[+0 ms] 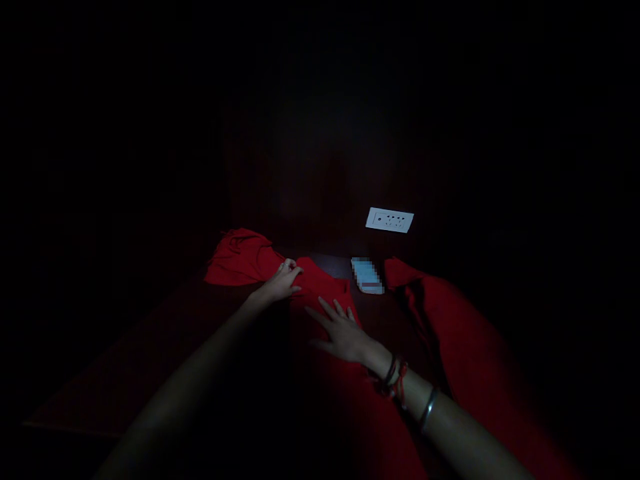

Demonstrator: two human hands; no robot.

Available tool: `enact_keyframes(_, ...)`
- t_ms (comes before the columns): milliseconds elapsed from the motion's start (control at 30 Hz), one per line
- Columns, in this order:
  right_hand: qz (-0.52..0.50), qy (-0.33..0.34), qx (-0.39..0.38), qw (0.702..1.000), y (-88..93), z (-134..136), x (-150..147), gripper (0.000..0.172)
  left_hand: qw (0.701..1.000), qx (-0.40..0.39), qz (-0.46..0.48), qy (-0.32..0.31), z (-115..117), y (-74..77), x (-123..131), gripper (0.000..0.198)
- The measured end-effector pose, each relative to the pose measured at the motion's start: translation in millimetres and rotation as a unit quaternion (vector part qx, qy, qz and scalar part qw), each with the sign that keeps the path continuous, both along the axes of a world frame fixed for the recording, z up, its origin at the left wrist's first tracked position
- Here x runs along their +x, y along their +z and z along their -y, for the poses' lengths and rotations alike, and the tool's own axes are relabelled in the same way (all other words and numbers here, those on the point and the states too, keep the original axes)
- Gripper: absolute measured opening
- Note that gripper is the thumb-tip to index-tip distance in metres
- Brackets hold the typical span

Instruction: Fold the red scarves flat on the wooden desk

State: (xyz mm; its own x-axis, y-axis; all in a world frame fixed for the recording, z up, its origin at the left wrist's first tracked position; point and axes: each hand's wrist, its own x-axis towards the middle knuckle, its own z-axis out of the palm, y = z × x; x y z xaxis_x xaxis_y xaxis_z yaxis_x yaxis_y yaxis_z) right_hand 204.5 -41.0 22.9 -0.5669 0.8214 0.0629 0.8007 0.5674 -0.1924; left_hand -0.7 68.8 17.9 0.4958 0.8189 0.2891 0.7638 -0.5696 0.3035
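Observation:
A long red cloth [327, 273] lies across the dark table, running from a bunched part [240, 260] at the left down towards me. My left hand [283, 281] is on its far portion, fingers bent around the fabric and the thumb held apart; a ring shows on one finger. Lower and to the right, my right hand [343, 333] rests palm down on the same cloth with its fingers spread. Dark and red cords and a metal bangle [429, 409] circle my right wrist and forearm. Deep shadow hides the cloth's near left side.
Another stretch of red cloth [460, 320] lies on the right; whether it joins the first is unclear. Between them, towards the back, is a phone-shaped object [367, 276], blurred out. A white socket panel [390, 220] is on the dark wall. The table's front-left edge [70, 428] shows faintly.

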Motion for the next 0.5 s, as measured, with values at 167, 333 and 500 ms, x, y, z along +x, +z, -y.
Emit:
enact_keyframes(167, 0.049, 0.012, -0.015, 0.999, -11.4, 10, 0, 0.066, 0.985, 0.067, -0.086, -0.137, 19, -8.9, -20, 0.016)
enact_keyframes(333, 0.069, 0.065, 0.01, 0.995, -9.9, 10, 9, 0.057, 0.979, 0.103, -0.148, -0.09, 15, -13.2, -36, 0.026)
enact_keyframes(500, 0.066, 0.111, -0.012, 0.992, -1.3, 14, 19, 0.053, 0.978, 0.08, -0.174, -0.078, 29, -0.5, -37, 0.031)
